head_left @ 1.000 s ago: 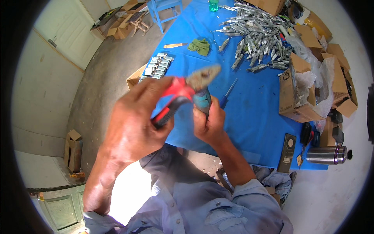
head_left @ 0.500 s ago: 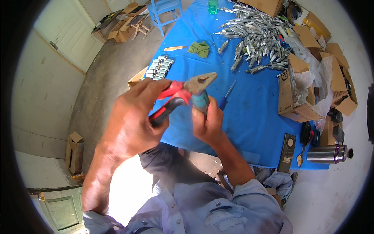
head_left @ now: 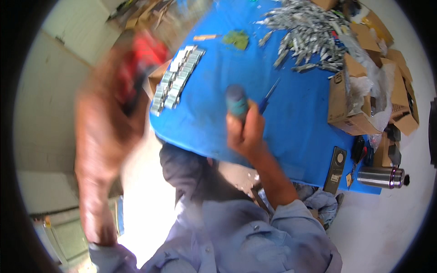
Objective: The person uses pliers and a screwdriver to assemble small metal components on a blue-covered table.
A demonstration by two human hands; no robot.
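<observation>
Left hand (head_left: 107, 104): closed round red pliers (head_left: 150, 49), blurred, swung out leftward; a moment ago close by the teal piece (head_left: 237, 103). Right hand (head_left: 248, 129): gripping that piece above the cloth, as before. Pliers and piece well apart now; work between them seems paused. Blue cloth (head_left: 200, 125): rows of metal parts (head_left: 184, 75), green rag (head_left: 236, 39), screwdriver (head_left: 269, 94), silvery heap (head_left: 305, 36). Right side: open carton (head_left: 341, 102), flask (head_left: 380, 176). Beyond: pale walls.

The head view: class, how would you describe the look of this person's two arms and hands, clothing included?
The left hand and right hand wear no gloves; the left is motion-blurred. Greyish-blue sleeves end well short of the wrists, leaving the forearms bare. No watch or bracelet shows at either wrist.
</observation>
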